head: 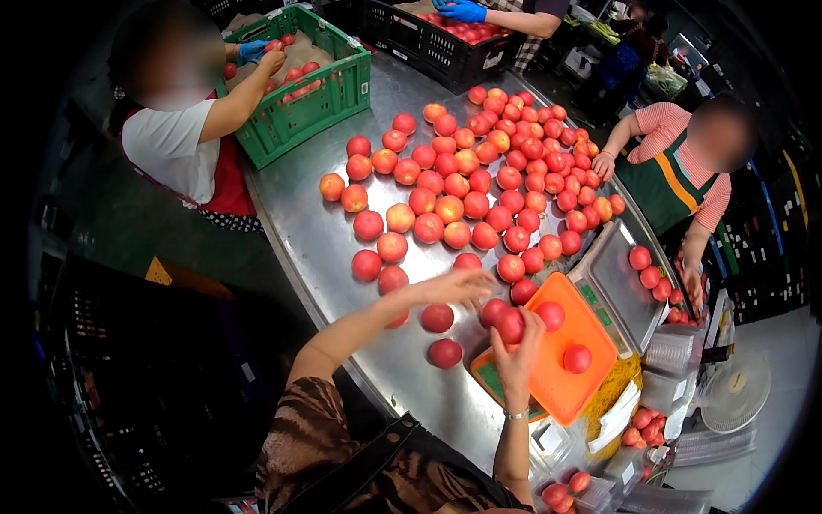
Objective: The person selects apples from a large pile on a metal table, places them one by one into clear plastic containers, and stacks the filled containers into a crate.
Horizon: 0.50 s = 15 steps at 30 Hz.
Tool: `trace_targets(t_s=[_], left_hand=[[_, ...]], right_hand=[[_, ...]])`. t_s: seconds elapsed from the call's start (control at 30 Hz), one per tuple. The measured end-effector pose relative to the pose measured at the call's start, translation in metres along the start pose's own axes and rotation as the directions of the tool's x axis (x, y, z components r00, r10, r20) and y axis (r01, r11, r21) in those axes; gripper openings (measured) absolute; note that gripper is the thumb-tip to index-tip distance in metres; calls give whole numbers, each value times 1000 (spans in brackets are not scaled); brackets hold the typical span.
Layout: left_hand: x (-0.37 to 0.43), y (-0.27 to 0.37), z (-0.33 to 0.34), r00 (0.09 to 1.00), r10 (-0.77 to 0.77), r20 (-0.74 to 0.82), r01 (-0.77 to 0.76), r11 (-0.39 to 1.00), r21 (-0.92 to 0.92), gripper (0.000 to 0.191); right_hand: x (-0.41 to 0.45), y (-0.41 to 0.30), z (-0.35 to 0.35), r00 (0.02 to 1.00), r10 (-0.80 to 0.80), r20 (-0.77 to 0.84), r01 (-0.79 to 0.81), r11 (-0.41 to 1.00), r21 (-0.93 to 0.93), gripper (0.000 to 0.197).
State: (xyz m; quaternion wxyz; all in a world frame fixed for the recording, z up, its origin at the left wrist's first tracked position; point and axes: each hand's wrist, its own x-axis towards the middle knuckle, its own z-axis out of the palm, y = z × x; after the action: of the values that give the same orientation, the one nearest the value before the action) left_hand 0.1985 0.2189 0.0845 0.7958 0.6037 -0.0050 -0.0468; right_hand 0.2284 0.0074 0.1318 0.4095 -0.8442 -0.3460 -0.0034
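My right hand [521,347] grips a red tomato [510,326] at the left edge of an orange plastic basket [568,398]. Another tomato [492,311] sits right behind it; whether my fingers touch that one too I cannot tell. Motion blurs my left hand [465,287], which hovers just above and left of these tomatoes, fingers apart and nothing visible in them. Inside the basket lie two tomatoes, one at the far end [550,315] and one near the right side [577,358]. Two loose tomatoes [438,318] [445,353] rest on the metal table [411,379] below my left forearm.
Many tomatoes [456,186] spread across the table. Right of the basket are a weighing scale [626,283], yellow netting [610,392] and stacked clear plastic boxes [671,353]. Co-workers stand around, one at a green crate [308,122], another at a black crate [411,38].
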Motion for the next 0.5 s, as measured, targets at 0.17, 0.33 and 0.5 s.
trace_targets(t_s=[0.17,0.33,0.5], left_hand=[[27,-6,-120,714,452,-535,165,633,756,48],[62,0,-164,648,391,-654,527,389,755,58],[97,-8,-168,673,237,-701,594,391,703,57]], right_hand=[[-10,30,-20,985,95,-144,-111,988,-111,55],[-13,26,-26,990,130,-61,-140,964,-227,54],[-25,34,-23,983,183,-13,-179,940,-291,55]])
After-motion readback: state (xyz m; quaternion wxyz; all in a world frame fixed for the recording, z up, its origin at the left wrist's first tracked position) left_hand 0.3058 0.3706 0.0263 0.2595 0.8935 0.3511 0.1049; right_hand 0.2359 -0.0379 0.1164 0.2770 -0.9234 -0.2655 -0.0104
